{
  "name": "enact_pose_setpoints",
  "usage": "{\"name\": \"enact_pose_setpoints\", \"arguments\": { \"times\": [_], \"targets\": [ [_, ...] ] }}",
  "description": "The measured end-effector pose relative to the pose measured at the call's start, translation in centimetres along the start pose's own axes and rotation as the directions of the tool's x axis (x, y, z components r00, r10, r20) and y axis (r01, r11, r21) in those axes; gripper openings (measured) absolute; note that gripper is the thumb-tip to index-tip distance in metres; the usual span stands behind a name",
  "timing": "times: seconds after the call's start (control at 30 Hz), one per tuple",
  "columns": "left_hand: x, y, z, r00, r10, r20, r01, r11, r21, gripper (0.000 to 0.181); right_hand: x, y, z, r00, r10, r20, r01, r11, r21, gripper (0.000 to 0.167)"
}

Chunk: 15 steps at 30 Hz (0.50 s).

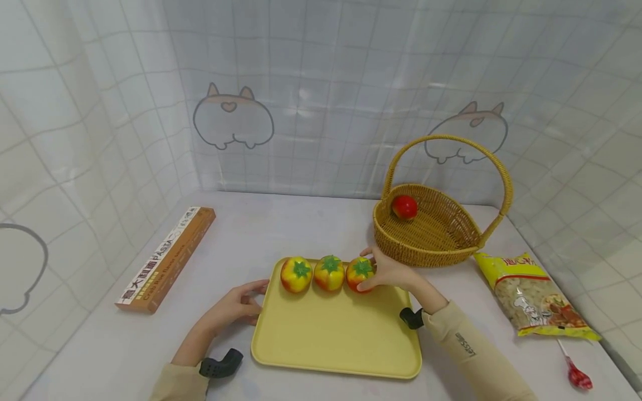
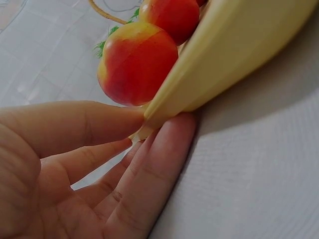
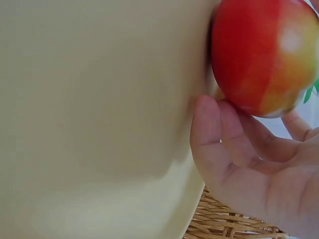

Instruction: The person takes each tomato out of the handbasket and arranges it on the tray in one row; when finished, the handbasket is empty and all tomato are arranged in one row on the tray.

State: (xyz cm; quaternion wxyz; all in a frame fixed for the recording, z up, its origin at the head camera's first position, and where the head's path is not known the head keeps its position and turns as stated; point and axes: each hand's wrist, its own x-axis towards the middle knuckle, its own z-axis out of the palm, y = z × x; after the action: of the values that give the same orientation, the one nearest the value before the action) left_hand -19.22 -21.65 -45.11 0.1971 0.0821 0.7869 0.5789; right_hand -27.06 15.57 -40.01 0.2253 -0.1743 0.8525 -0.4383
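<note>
Three red-and-yellow toy tomatoes with green leafy tops stand in a row along the far edge of a yellow tray [image 1: 336, 334]: the left tomato [image 1: 296, 275], the middle tomato [image 1: 329, 273] and the right tomato [image 1: 359, 273]. My right hand [image 1: 391, 274] grips the right tomato, thumb on the near side and fingers behind it. In the right wrist view, fingertips [image 3: 207, 112] sit under the tomato [image 3: 259, 55] by the tray. My left hand [image 1: 233, 306] pinches the tray's left rim. The left wrist view shows thumb and fingers meeting at the tray's edge [image 2: 167, 102].
Behind the tray at right stands a wicker basket [image 1: 426, 257] with a tall handle, holding a red round fruit [image 1: 404, 207]. A pasta box [image 1: 168, 259] lies at left. At right lie a yellow food packet [image 1: 536, 298] and a red-wrapped lollipop [image 1: 579, 377].
</note>
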Motion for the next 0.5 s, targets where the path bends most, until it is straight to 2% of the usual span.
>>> {"name": "enact_pose_setpoints", "arguments": {
  "times": [0.13, 0.27, 0.37, 0.5],
  "targets": [
    [0.0, 0.0, 0.0, 1.000, -0.002, -0.003, 0.002, 1.000, 0.003, 0.066, -0.3, -0.2, -0.5, 1.000, -0.010, 0.002, 0.010, 1.000, 0.020, 0.083],
    [0.0, 0.1, 0.0, 1.000, 0.003, -0.002, -0.003, 1.000, -0.007, 0.066, -0.9, -0.7, -2.0, 0.999, -0.052, -0.012, 0.053, 0.997, 0.061, 0.080],
    [-0.1, 0.2, 0.0, 1.000, 0.004, -0.004, -0.004, 1.000, -0.017, 0.067, -1.5, -1.4, -3.5, 0.995, -0.091, -0.040, 0.094, 0.991, 0.093, 0.076],
    [-0.1, 0.3, 0.0, 1.000, 0.007, -0.002, -0.007, 1.000, -0.025, 0.067, -2.0, -2.3, -5.4, 0.988, -0.112, -0.102, 0.121, 0.989, 0.085, 0.076]
  ]
}}
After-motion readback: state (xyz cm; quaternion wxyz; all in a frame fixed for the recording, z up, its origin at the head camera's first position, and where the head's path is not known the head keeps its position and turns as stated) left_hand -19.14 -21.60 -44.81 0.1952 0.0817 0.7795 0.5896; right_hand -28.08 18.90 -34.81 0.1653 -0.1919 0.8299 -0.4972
